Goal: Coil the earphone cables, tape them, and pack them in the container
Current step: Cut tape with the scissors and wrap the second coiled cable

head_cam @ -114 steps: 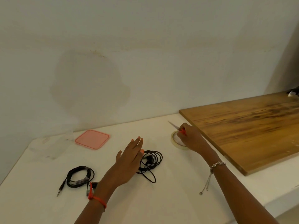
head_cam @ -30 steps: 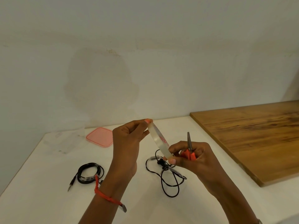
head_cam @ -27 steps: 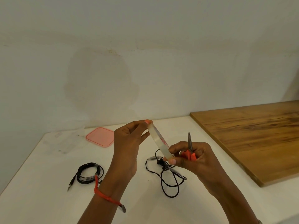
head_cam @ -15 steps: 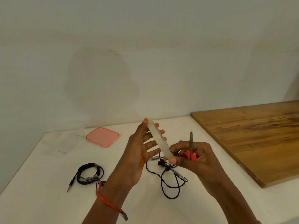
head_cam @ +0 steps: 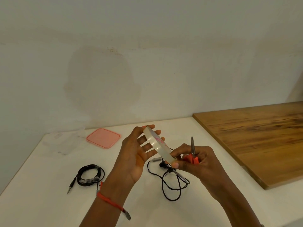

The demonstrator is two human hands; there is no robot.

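Observation:
A clear tape roll hangs above the white table between both hands. My right hand pinches its lower edge and also grips red-handled scissors, blades pointing up. My left hand lies against the far side of the roll with fingers straight and spread. A loose black earphone cable lies on the table under the hands. A coiled, taped black earphone cable lies at the left. The clear container stands at the back left beside its pink lid.
A wooden board covers the right part of the white table. The wall runs close behind. The table's front right edge is near my right forearm.
My left hand let go its pinch on the roll's top and spread its fingers flat behind it. My right hand keeps the roll and scissors almost still.

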